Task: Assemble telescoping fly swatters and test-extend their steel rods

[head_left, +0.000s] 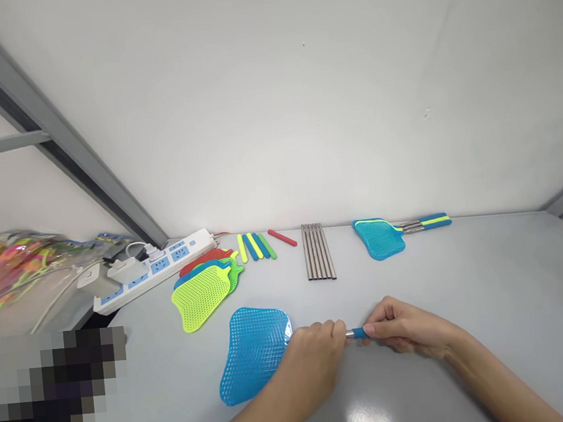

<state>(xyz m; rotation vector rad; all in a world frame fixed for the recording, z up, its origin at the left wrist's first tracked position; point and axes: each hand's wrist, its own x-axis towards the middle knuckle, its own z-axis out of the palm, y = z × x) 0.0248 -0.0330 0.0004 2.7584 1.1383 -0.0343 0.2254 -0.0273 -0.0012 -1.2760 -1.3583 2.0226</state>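
My left hand [318, 352] is wrapped round the neck and metal rod of a blue fly swatter, whose perforated head [257, 351] sticks out to the left. A short piece of silver rod shows at the right of that fist. There it meets a blue handle grip [358, 333], pinched between thumb and fingers of my right hand [404, 326]. Most of the grip is hidden inside the right hand. How far the rod sits in the grip, I cannot tell.
Loose swatter heads [203, 300] overlap at left, near a white power strip [153, 268]. Coloured grips [255, 246], a red grip [282, 238] and metal rods [318, 252] lie along the wall. Swatters with handles [380, 238] are stacked at right. Plastic-bagged items [30, 266] lie far left.
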